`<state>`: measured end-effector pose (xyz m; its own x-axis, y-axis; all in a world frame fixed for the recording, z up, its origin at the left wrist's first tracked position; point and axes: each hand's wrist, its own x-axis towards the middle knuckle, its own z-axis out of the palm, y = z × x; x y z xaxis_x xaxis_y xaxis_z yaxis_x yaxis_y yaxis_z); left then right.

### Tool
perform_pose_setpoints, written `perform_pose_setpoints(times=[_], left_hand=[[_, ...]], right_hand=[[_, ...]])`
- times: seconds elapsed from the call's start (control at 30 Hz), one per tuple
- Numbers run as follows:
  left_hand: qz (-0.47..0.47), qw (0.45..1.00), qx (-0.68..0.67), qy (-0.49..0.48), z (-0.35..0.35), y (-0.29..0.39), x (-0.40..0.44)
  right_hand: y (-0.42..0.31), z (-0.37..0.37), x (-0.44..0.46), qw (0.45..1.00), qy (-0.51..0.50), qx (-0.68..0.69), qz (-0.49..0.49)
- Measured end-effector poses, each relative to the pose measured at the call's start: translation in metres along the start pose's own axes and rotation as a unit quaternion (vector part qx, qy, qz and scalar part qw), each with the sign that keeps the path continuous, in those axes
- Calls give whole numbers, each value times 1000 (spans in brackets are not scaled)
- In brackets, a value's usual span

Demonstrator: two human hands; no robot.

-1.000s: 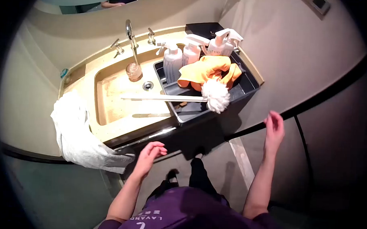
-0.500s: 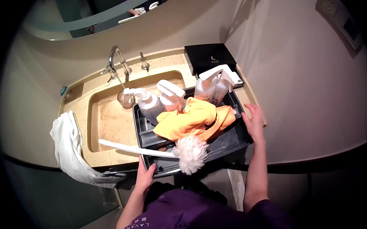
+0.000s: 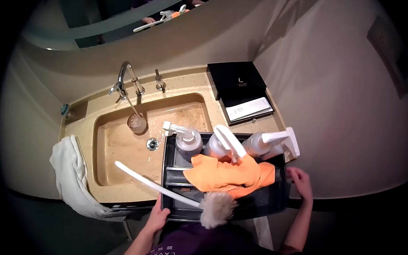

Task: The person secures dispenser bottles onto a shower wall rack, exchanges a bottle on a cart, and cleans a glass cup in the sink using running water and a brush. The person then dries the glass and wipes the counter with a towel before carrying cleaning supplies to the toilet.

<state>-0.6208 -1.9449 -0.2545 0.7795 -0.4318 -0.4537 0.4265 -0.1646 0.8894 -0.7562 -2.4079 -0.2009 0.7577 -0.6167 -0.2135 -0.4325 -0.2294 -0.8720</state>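
Between my hands is a black caddy tray point(image 3: 273, 206), tilted over the front right of the counter. My left hand point(image 3: 157, 216) grips its left front corner, thumb on the edge. At the tray's right side is my right hand point(image 3: 302, 182), its fingers curled against the rim and partly hidden. White spray bottles point(image 3: 188, 146) stand along the back of the tray. An orange cloth point(image 3: 233, 178) lies crumpled in the middle. Across the front rests a long-handled white brush point(image 3: 217, 210) with a fluffy head, its handle sticking out to the left over the sink.
Water runs from the faucet point(image 3: 124, 80) into a glass point(image 3: 136, 124) in the beige sink point(image 3: 115, 167). A white towel point(image 3: 70, 172) drapes over the counter's left edge. Back right stands a black box point(image 3: 237, 79) with white packets point(image 3: 249, 109). A wall mirror point(image 3: 104, 23) hangs above.
The tray has moved back toward my body and slightly right, both hands moving with it. The sink drain and the box's white packets have come into view.
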Motion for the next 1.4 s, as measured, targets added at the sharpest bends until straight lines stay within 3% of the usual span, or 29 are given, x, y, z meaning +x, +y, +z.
perform_pose_setpoints(times=[0.1, 0.17, 0.2, 0.3, 0.37, 0.47, 0.5, 0.57, 0.7, 0.8, 0.87, 0.97, 1.0, 1.1, 1.23, 1.37, 1.4], left_hand=[[-2, 999, -33, 12, -11, -7, -7], [-3, 999, -28, 28, -17, 6, -15], [-4, 999, -24, 37, -21, 8, -16], [-82, 993, 34, 77, -31, 9, -18], [-68, 992, 27, 100, -33, 0, -16], [-75, 991, 39, 106, -34, -1, -17], [-73, 991, 31, 110, -31, 1, -18], [-90, 989, -4, 117, -31, -1, -19], [-99, 984, -35, 144, -24, 6, -17], [-73, 985, 10, 155, -28, -5, -18], [-82, 982, -35, 168, -25, -3, -17], [-82, 985, -62, 142, -27, -7, -15], [-80, 987, -63, 128, -30, -9, -15], [-75, 976, -64, 192, -25, -12, -16], [-83, 976, -70, 191, -16, 5, -14], [-74, 976, -96, 182, -16, 5, -12], [-74, 974, -100, 188, -16, 4, -12]], right_hand=[[-1, -10, 70, 983, 56, -68, -159], [-19, 1, 125, 983, 39, -137, -114], [-25, 13, 153, 967, 39, -188, -168], [-51, 61, 222, 866, 48, -287, -406], [-54, 86, 264, 816, 27, -374, -441], [-49, 101, 324, 774, -94, -498, -379], [-56, 103, 329, 778, -95, -460, -418], [-72, 105, 344, 787, -111, -452, -404], [-82, 113, 365, 808, -94, -426, -396], [-80, 113, 362, 786, -96, -464, -397], [-67, 115, 353, 772, -75, -491, -396], [-32, 128, 347, 821, -4, -353, -449], [-29, 130, 343, 841, -7, -334, -425], [-41, 122, 317, 811, -5, -342, -474], [-50, 115, 295, 823, -153, -431, -337], [-63, 120, 300, 805, -131, -470, -337], [-68, 121, 298, 784, -89, -468, -399]])
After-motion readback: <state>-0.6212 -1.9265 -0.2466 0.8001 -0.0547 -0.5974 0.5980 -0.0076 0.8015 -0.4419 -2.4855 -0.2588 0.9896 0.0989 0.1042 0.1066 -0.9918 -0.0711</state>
